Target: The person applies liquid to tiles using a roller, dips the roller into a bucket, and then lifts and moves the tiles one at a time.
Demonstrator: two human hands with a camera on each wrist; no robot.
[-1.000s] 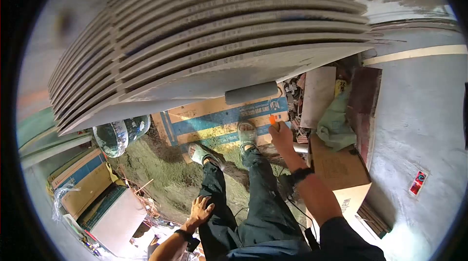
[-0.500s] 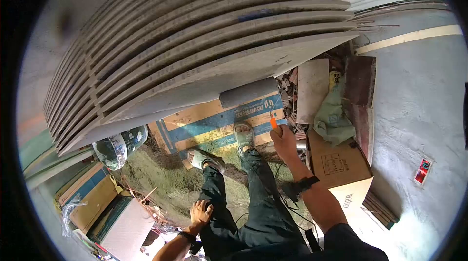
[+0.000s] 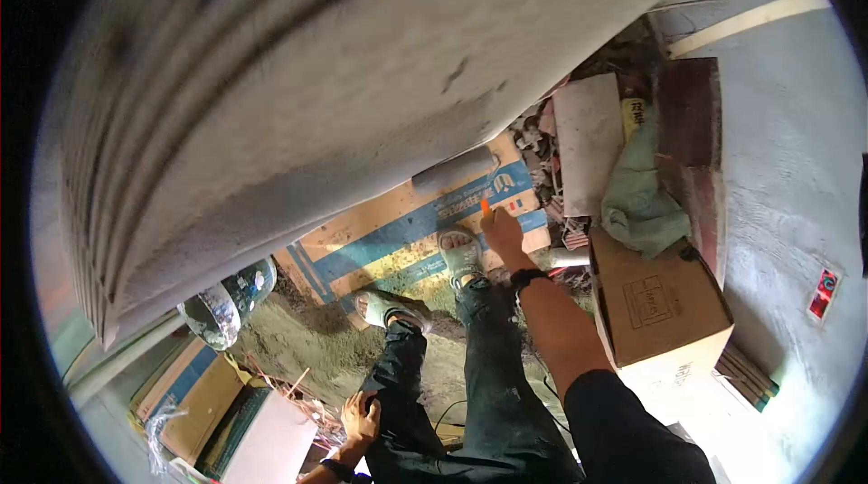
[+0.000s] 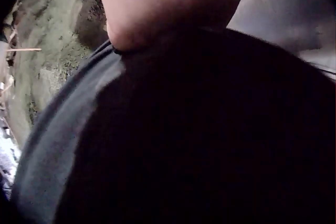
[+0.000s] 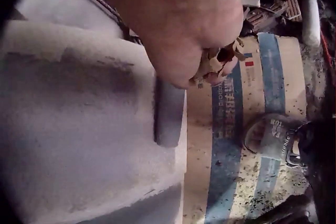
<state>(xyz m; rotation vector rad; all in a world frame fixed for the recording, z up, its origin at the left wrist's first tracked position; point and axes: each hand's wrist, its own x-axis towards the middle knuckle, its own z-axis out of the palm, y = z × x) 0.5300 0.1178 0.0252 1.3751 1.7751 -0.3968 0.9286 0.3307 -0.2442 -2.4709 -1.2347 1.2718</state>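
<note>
My right hand (image 3: 504, 235) grips the orange handle of a paint roller (image 3: 455, 169). Its grey sleeve lies along the lower edge of the front tile (image 3: 389, 95), a large pale slab with a dusty face. In the right wrist view the roller sleeve (image 5: 170, 113) overlaps the border of that tile, and the fingers curl round the handle, which is mostly hidden. My left hand (image 3: 361, 418) rests loosely on the left thigh in dark trousers. Only part of the left hand (image 4: 168, 3) shows above the dark cloth in the left wrist view.
More big tiles stand in a row behind the front one. Both sandalled feet stand at a flattened cardboard sheet (image 3: 348, 222). Right of it are a cardboard box (image 3: 660, 298), a green sack (image 3: 644, 213) and rubble. A paint-spattered bucket (image 3: 231, 303) lies at left; a socket box (image 3: 823, 294) is in the wall.
The head view has come closer to the tiles, so the front slab fills more of it. My right hand with the roller has shifted left and away from me; the left hand stays on the thigh.
</note>
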